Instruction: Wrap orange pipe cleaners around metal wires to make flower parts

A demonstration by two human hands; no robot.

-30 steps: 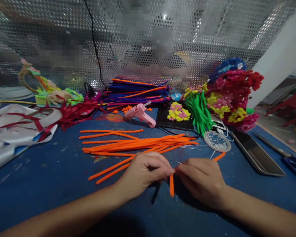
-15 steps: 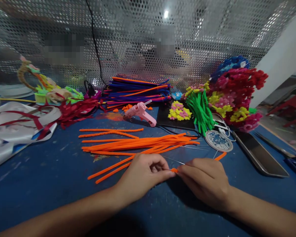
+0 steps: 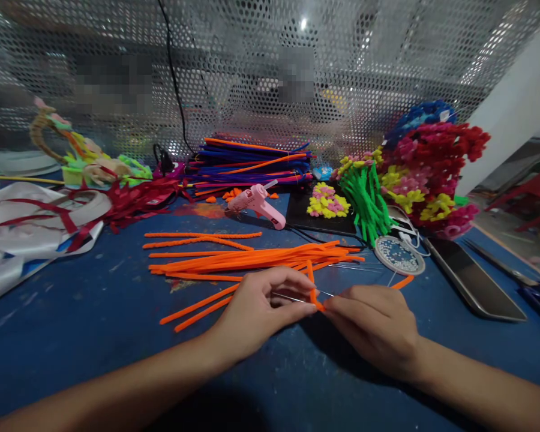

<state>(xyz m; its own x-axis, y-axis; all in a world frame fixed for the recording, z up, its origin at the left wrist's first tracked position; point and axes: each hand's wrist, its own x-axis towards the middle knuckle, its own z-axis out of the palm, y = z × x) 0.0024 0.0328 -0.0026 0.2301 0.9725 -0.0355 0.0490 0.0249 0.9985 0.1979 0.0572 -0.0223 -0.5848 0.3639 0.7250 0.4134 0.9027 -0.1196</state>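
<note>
An orange pipe cleaner (image 3: 312,282) stands bent upward between my hands, in front of the pile. My left hand (image 3: 265,309) pinches its lower part between thumb and fingertips. From the other side, my right hand (image 3: 375,324) is closed on the same pipe cleaner, its fingertips nearly touching the left ones. A thin metal wire (image 3: 288,297) runs across between the two hands; where its ends lie is hidden by the fingers. Just behind my hands lies a loose pile of orange pipe cleaners (image 3: 234,260).
A pink glue gun (image 3: 263,206) rests behind the pile. To the right are a round dish of white beads (image 3: 399,255), a phone (image 3: 474,279) and scissors (image 3: 508,269). Fuzzy flowers (image 3: 436,174) stand at the back right, ribbons (image 3: 83,207) at the left.
The orange pipe cleaner now sticks up between my hands, where before only a short bit showed at the fingertips. My left fingers have lifted slightly; my right hand is almost unmoved.
</note>
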